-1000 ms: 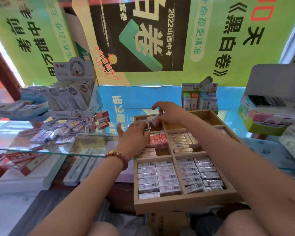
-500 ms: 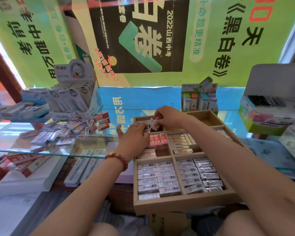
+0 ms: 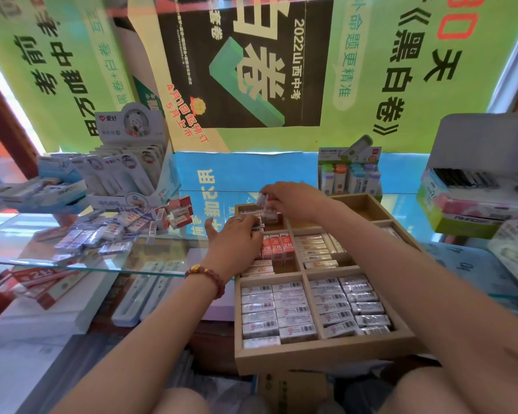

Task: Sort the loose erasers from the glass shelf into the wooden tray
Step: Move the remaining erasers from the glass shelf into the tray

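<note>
left hand (image 3: pixel 234 240) hides tray's (image 3: pixel 326 352) far-left erasers

Bright daylight comes through the green posters (image 3: pixel 401 85) at the back, so they glow, and a white overexposed strip burns at the window edge (image 3: pixel 0 94) on the far left. The glass shelf (image 3: pixel 102 264) carries pale reflections and a bright line along its front edge. Shadows are soft and faint. The wide lens bends straight lines toward the frame's edges. Small print on the erasers (image 3: pixel 275 312) is smeared, and the near forearms look soft.
</note>
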